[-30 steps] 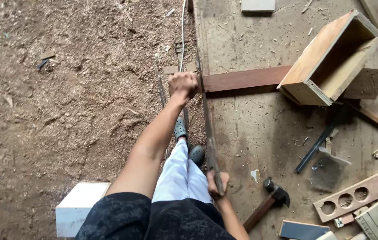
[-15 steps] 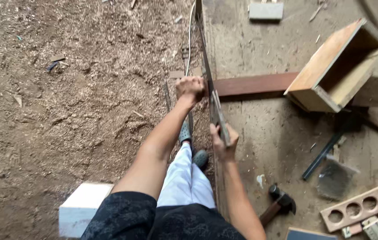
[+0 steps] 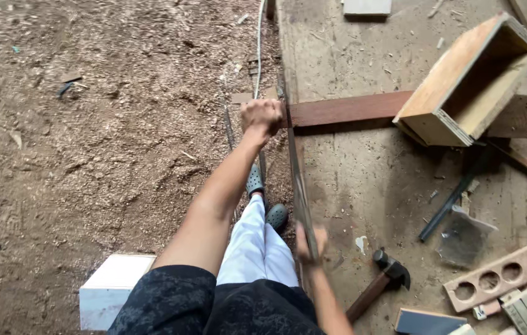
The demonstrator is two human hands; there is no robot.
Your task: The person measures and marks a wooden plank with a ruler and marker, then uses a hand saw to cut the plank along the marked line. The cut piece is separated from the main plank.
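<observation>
1. Your left hand [image 3: 262, 116] clamps the plank [image 3: 344, 111] on the surface's edge; right hand [image 3: 310, 243] grips the saw [image 3: 297, 180].
2. Risk: blade runs beside your knuckles; a slip cuts them.

floor [image 3: 77, 155] — sawdust-strewn dirt | workbench [image 3: 363, 180] — worn, dusty wood | light — even daylight

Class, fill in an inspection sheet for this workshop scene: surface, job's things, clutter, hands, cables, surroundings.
Surface: dusty board bench.
Job's things: reddish plank lying across the bench edge; long thin saw blade.
Clutter: open wooden box, hammer, strip with three holes.
Hands: left hand pressing on the plank end; right hand blurred, gripping the saw.
Cables: pale cord on the ground.
Surroundings: sawdust floor, white block.
</observation>
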